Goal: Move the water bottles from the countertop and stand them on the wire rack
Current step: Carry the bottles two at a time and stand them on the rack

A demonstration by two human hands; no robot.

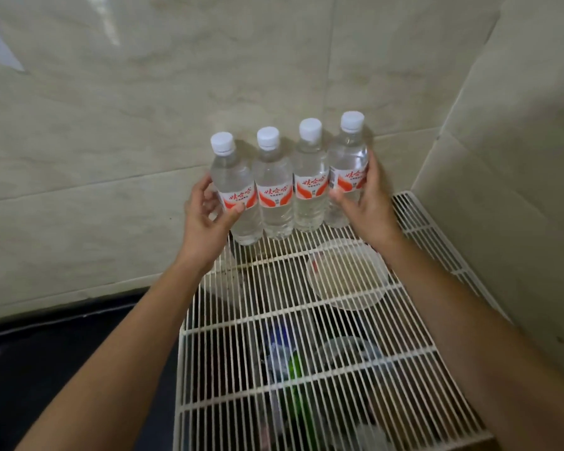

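Several clear water bottles with white caps and red-and-white labels stand upright in a row along the far edge of the white wire rack (306, 379), against the tiled wall. My left hand (205, 222) curls round the leftmost bottle (233, 190), thumb on its label. My right hand (365, 206) grips the rightmost bottle (347, 164), fingers behind it and thumb on the front. Between them stand two more bottles: one (272, 190) left of centre, the other (310, 183) right of centre, touched by neither hand.
Under the rack's wires lie a round clear plastic lid (347, 275), a green item (296, 367) and other clutter. A dark countertop (46, 353) lies to the left. Beige tiled walls (144, 92) close the back and right side.
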